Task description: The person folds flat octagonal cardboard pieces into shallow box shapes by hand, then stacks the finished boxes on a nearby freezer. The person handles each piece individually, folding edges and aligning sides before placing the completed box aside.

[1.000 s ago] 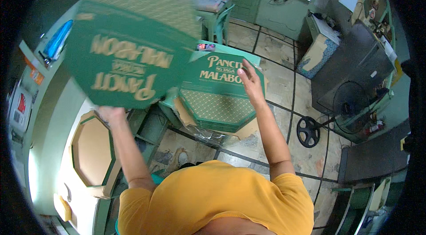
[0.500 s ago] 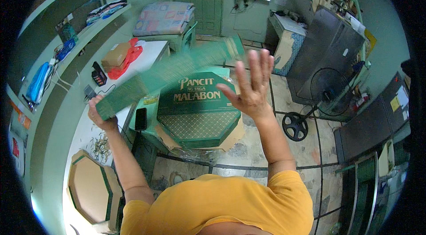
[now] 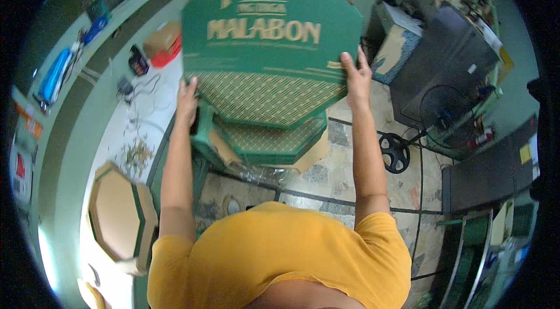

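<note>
A green octagonal cardboard box lid (image 3: 268, 55) with a woven-pattern lower band is held up in front of me, its printed face toward me. My left hand (image 3: 186, 102) grips its left edge, and my right hand (image 3: 357, 75) is closed on its right edge, thumb on the printed face. Below and partly behind it, more green octagonal lids lie in a stack (image 3: 268, 142), with brown cardboard and clear plastic (image 3: 256, 173) around their base. The held lid hides most of the stack's top.
On the white counter at left lie an open brown octagonal tray (image 3: 116, 213) with a green rim, a scatter of small brown bits (image 3: 137, 154), cables and a brown box (image 3: 162, 40) by red plastic. A fan (image 3: 396, 151) stands on the tiled floor at right.
The green lid, earlier edge-on in my left hand alone, has turned to face me and moved right over the stack. My right hand, formerly raised and spread, has taken hold of it.
</note>
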`<act>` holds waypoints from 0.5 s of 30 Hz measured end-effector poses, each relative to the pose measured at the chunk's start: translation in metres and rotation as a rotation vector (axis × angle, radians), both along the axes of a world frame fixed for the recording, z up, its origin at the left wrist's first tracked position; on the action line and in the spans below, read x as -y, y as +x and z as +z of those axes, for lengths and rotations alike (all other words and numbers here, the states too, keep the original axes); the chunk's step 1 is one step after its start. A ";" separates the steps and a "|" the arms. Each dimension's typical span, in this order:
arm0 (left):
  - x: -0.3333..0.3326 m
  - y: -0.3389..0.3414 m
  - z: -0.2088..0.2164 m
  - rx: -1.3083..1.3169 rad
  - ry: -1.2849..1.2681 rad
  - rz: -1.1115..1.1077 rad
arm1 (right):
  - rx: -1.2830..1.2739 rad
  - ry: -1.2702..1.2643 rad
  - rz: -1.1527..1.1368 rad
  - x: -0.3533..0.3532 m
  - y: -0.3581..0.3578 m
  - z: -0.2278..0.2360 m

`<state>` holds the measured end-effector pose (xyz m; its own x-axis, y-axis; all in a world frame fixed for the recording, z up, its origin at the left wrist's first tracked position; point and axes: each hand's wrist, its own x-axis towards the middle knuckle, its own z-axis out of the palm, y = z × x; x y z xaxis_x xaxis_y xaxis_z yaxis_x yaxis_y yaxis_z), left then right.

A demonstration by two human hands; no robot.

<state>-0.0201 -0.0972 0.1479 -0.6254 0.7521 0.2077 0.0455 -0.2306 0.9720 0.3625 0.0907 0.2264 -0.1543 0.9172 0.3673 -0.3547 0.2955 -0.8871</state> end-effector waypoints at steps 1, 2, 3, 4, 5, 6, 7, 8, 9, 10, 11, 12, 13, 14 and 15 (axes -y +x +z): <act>0.000 0.000 -0.013 0.042 -0.025 -0.004 | 0.030 -0.053 -0.017 -0.009 -0.001 -0.015; 0.001 0.000 -0.023 0.090 -0.025 -0.040 | 0.071 -0.127 -0.048 -0.016 -0.001 -0.031; 0.000 0.002 -0.032 0.071 -0.079 0.057 | 0.116 -0.165 -0.013 -0.023 0.002 -0.048; 0.000 -0.001 -0.037 0.052 -0.117 0.131 | 0.170 -0.219 0.011 -0.032 -0.003 -0.060; 0.001 0.002 -0.043 -0.008 -0.178 0.155 | 0.269 -0.306 -0.105 -0.038 -0.006 -0.079; 0.002 0.003 -0.049 -0.067 -0.239 0.177 | 0.222 -0.293 0.065 -0.041 -0.002 -0.094; 0.002 0.004 -0.052 -0.065 -0.316 0.180 | 0.277 -0.320 0.044 -0.047 -0.004 -0.107; 0.003 0.005 -0.058 -0.061 -0.389 0.181 | 0.334 -0.360 0.000 -0.051 -0.007 -0.120; 0.003 0.005 -0.060 -0.281 -0.542 0.236 | 0.369 -0.369 0.035 -0.055 -0.009 -0.129; 0.003 0.006 -0.068 -0.268 -0.509 0.248 | 0.406 -0.390 0.060 -0.061 -0.011 -0.139; 0.002 0.005 -0.067 -0.318 -0.498 0.262 | 0.432 -0.415 0.041 -0.067 -0.011 -0.136; 0.002 0.005 -0.071 -0.342 -0.520 0.272 | 0.456 -0.421 0.098 -0.071 -0.011 -0.140; 0.001 0.004 -0.072 -0.328 -0.566 0.260 | 0.475 -0.425 0.111 -0.073 -0.013 -0.142; 0.001 0.004 -0.073 -0.324 -0.593 0.248 | 0.491 -0.451 0.102 -0.075 -0.013 -0.142; 0.000 0.003 -0.074 -0.360 -0.666 0.230 | 0.517 -0.470 0.071 -0.078 -0.013 -0.143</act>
<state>-0.0167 -0.0975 0.0743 -0.7602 0.6493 -0.0219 0.3590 0.4479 0.8188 0.3490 0.1682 0.0830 -0.2681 0.9420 -0.2021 0.1432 -0.1685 -0.9753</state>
